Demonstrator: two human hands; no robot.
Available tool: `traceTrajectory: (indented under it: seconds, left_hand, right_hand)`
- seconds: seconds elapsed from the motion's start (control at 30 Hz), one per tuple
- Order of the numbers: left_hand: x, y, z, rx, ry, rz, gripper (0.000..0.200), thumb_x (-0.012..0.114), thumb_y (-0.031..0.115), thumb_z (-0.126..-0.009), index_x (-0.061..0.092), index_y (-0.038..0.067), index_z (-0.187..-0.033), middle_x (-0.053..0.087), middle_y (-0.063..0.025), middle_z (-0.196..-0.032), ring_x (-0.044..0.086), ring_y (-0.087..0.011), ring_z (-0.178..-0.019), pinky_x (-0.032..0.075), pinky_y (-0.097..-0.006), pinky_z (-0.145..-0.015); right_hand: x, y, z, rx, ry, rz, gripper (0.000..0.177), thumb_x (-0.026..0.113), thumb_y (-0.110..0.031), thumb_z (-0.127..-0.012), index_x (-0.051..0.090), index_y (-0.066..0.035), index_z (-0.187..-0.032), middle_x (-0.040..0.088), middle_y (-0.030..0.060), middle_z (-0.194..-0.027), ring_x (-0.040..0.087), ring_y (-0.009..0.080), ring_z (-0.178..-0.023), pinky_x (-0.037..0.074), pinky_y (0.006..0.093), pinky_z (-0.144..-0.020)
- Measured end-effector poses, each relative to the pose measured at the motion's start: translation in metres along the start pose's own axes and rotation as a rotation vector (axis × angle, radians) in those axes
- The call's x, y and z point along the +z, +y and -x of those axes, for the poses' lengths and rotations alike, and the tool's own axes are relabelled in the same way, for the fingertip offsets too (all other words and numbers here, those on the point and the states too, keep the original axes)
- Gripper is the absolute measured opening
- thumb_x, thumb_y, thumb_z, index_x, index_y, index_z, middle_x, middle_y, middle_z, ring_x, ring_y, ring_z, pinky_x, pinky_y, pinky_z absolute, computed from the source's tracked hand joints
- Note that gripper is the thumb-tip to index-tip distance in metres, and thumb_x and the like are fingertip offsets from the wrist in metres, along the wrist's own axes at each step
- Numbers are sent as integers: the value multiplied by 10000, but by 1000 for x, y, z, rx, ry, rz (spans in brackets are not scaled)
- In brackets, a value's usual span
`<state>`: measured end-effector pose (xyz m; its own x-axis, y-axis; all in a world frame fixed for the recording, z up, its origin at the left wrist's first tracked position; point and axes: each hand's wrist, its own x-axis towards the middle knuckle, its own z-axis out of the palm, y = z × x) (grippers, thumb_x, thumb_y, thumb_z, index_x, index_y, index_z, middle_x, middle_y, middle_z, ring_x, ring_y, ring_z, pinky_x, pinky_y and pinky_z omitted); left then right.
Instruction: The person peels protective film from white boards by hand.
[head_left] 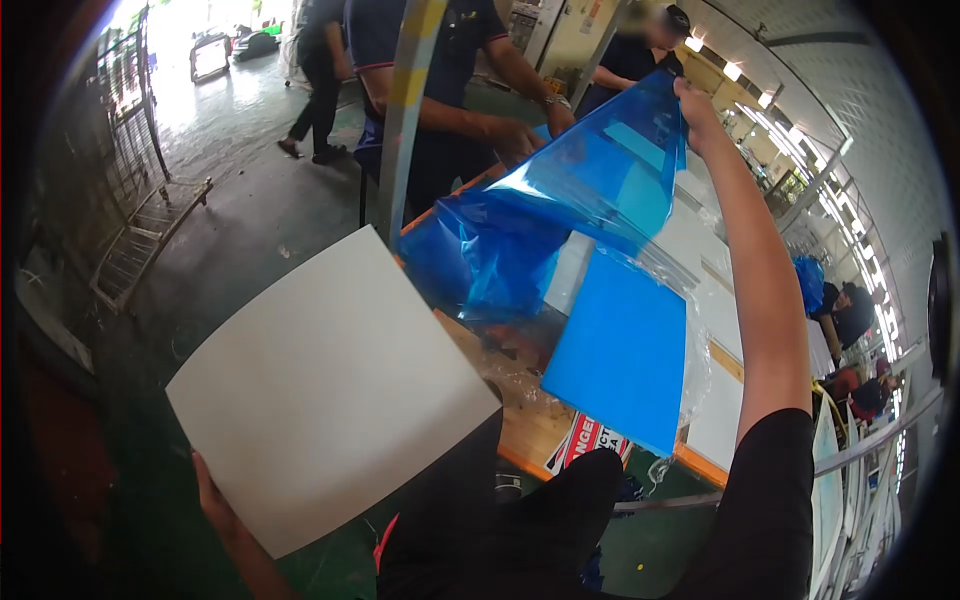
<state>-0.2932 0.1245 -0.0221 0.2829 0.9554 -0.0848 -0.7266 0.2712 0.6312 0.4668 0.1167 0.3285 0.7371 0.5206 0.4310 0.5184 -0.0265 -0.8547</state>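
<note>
My left hand (216,505) grips the lower left edge of a plain white sheet (330,390), tilted and slightly bowed; most of its fingers are hidden behind it. Raised at the upper right, my right hand (698,115) is closed on a corner of clear blue plastic film (590,170). The film stretches down to the left and bunches in a crumpled heap over the table (525,425). Below the film lies a flat, bright blue sheet (625,350), and a red and white danger sign (590,440) shows partly under its lower edge.
Across the table a person in a dark shirt has both hands (530,135) near the film. Another person (640,60) stands farther back. A metal post (405,120) rises beside the table. A wire trolley (145,240) stands at left. White panels (715,400) lie at right.
</note>
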Motion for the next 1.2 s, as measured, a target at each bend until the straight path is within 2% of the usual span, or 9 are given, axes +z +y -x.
traceTrajectory:
  seconds: [0.17, 0.27, 0.33, 0.4, 0.47, 0.53, 0.8, 1.03, 1.2]
  left_hand:
    - [-12, 12, 1, 28, 57, -48, 486, 370, 365, -1083, 495, 17, -1398, 608, -121, -1310, 619, -225, -1146, 505, -363, -963]
    - [-17, 9, -8, 28, 67, -24, 475, 365, 351, -1086, 502, 12, -1389, 608, -119, -1312, 620, -216, -1138, 506, -353, -958]
    - [-16, 5, -13, 17, 107, 11, 469, 360, 343, -1089, 507, 9, -1384, 609, -116, -1312, 621, -211, -1133, 508, -346, -951]
    - [-20, 0, -19, 23, 48, 6, 464, 359, 337, -1090, 509, 11, -1385, 611, -111, -1308, 621, -207, -1132, 510, -342, -946]
    - [-20, -1, -21, 16, 28, -5, 462, 359, 337, -1090, 511, 15, -1384, 615, -104, -1302, 621, -203, -1131, 512, -340, -942]
    - [-18, -1, -22, -1, 42, -22, 462, 361, 341, -1089, 513, 20, -1383, 620, -97, -1292, 621, -199, -1131, 513, -339, -939]
    - [2, -1, -15, -54, 67, -72, 486, 350, 375, -1085, 492, 34, -1400, 604, -97, -1295, 615, -209, -1121, 519, -344, -919]
    - [-5, -8, -12, -66, 70, -110, 471, 340, 375, -1086, 478, 66, -1414, 607, -79, -1266, 618, -204, -1099, 525, -343, -901]
    - [20, -5, -9, -62, 23, -121, 474, 333, 374, -1088, 479, 57, -1408, 608, -82, -1256, 614, -196, -1098, 519, -338, -901]
  right_hand:
    - [64, -53, 22, -578, 90, 323, 362, 456, -339, -1065, 587, -26, -1192, 656, 76, -1009, 602, 166, -875, 491, 315, -790]
    - [96, -50, 41, -953, 17, 453, 328, 506, -349, -1033, 626, -68, -1151, 657, 113, -926, 641, 253, -857, 509, 337, -854]
    - [119, -42, 75, -945, -134, 433, 289, 463, -280, -1065, 558, -28, -1169, 634, 103, -945, 586, 161, -863, 472, 307, -779]
    - [146, -28, 133, -842, -195, 407, 205, 490, -235, -1048, 536, -59, -1142, 615, 127, -906, 626, 222, -820, 487, 340, -742]
    - [168, 10, 167, -934, -159, 464, 137, 550, -207, -996, 539, -114, -1096, 647, 157, -905, 651, 396, -876, 493, 473, -703]
    - [178, 30, 215, -778, -337, 514, 132, 534, -175, -1010, 524, -104, -1122, 632, 149, -922, 648, 380, -771, 516, 443, -679]
    - [220, 80, 277, -782, -513, 431, 107, 549, -160, -1000, 545, -90, -1081, 654, 140, -867, 659, 349, -790, 528, 427, -661]
    - [207, 71, 293, -502, -825, 733, 291, 499, -332, -1023, 570, -96, -1180, 682, 151, -1011, 666, 344, -940, 537, 448, -807]
    - [187, 68, 304, -645, -716, 496, 393, 505, -373, -1023, 566, -106, -1305, 641, 138, -1251, 634, 301, -1128, 524, 401, -936]
